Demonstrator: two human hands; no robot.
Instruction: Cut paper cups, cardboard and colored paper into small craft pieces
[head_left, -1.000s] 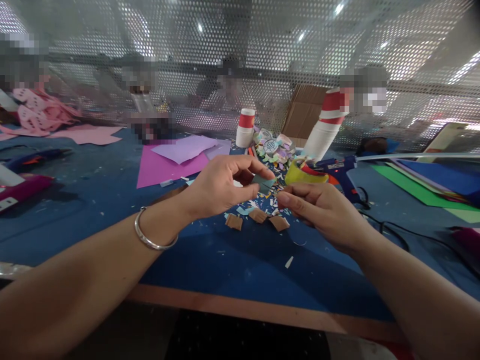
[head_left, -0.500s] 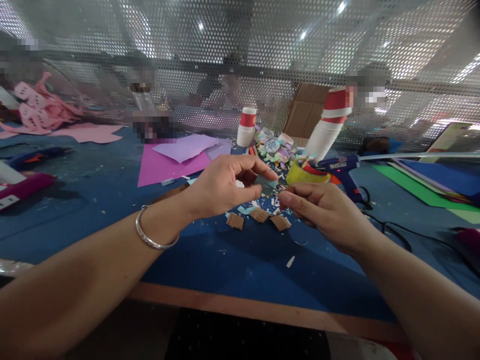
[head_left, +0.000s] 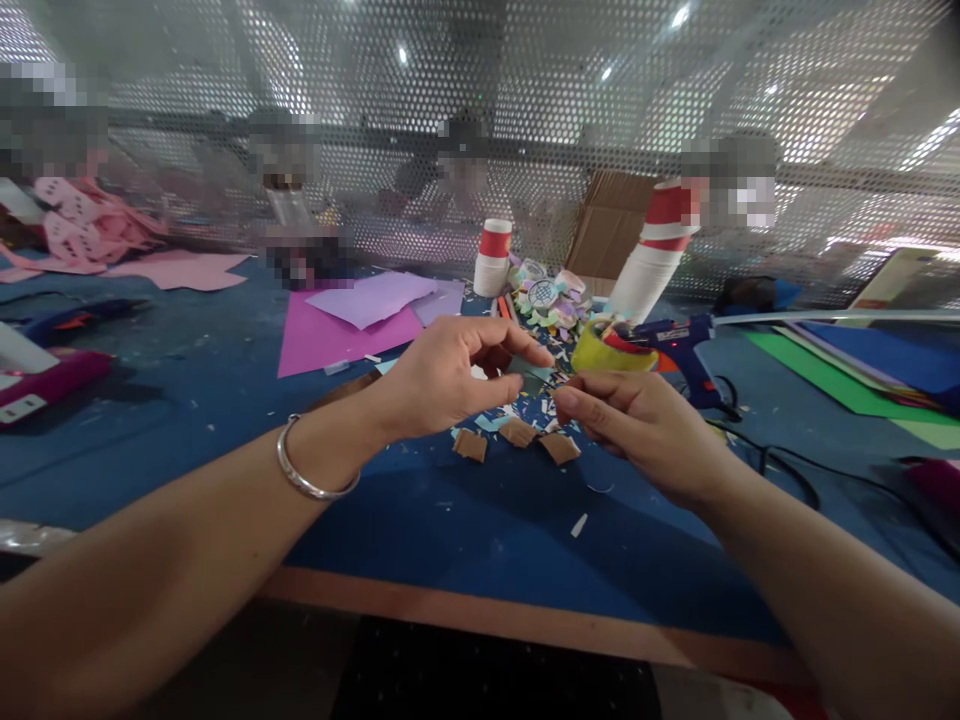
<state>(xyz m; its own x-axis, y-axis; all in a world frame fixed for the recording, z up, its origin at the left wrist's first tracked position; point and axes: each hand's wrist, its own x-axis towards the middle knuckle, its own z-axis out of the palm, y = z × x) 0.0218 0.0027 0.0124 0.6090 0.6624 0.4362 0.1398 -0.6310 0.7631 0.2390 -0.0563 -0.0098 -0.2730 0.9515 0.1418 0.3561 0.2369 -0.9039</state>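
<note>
My left hand (head_left: 457,375), with a silver bangle at the wrist, is raised over the table. Its thumb and index finger curve around a small pale blue-green paper piece (head_left: 534,376), which seems held by its edges. Close by on the right, my right hand (head_left: 637,415) is closed in a pinch; whatever lies between thumb and index finger is too small to make out. Below the hands, several small brown cardboard pieces (head_left: 517,432) lie among paper scraps. A yellow tape roll (head_left: 611,350) sits just beyond my right hand.
A blue glue gun (head_left: 686,350) with a cable is at right, near coloured sheets (head_left: 832,380). Paper cups (head_left: 493,258) and a taller leaning cup stack (head_left: 652,265) stand behind a pile of cut-outs (head_left: 551,295). Purple paper (head_left: 352,335) lies left; a perforated metal screen (head_left: 420,90) rises behind.
Both hands keep nearly the same pose. My right hand has shifted very slightly left, and the whole view has moved a little.
</note>
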